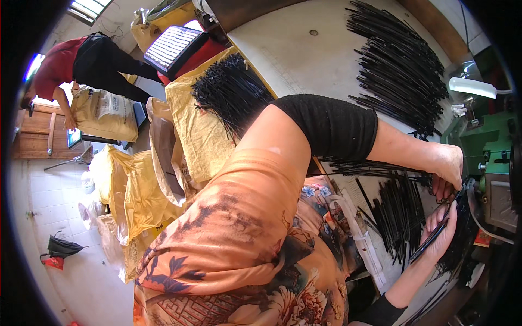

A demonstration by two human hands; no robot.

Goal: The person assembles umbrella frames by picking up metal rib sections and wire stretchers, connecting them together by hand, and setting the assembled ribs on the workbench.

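Thin black rods (432,239) lie in my right hand (439,231), whose fingers are wrapped round them. Their far ends reach up to the green machine (497,130). My left hand (448,171) is bent down at those ends, its fingers curled in a pinch beside the machine; its fingertips are partly hidden. A loose pile of similar black rods (394,214) lies on the table just short of my hands. More rods run under my left forearm.
A large spread of black rods (402,65) covers the far left of the pale table (288,49). A thick bundle of rods (231,89) rests on yellow sacking (198,136) beside my left arm. A lamp (472,87) juts out by the machine. A co-worker (103,62) bends over a full sack (104,114).
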